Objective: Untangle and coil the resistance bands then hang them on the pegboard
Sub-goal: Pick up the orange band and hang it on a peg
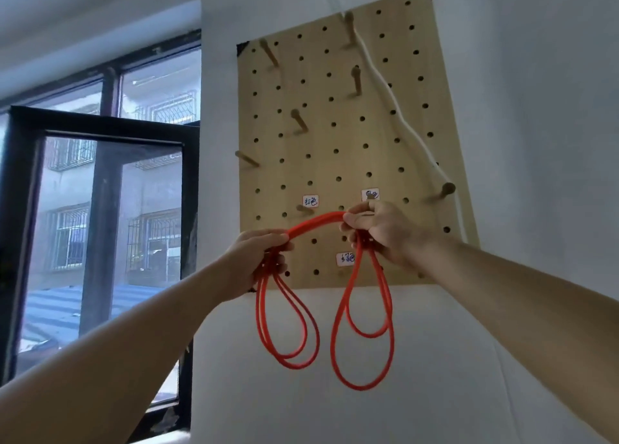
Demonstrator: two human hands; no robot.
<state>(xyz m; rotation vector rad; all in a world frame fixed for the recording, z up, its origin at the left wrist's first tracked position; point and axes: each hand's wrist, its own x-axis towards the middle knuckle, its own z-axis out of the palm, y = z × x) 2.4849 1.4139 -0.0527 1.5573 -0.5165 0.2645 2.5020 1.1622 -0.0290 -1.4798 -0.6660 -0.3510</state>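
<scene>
Holding the red band [318, 218] up, the left hand [264, 254] and right hand [380, 231] are gripping it, with loops dangling below them. It is looking coiled. Hanging it on a peg [305, 210] of the pegboard [335, 155] above the hands is not done yet.

Home room: wall pegboard [335, 162], barred window [100, 175].

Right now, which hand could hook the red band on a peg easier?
Probably the right hand: it grips the red band higher, nearly level with the nearest peg; the left hand grips it lower.
</scene>
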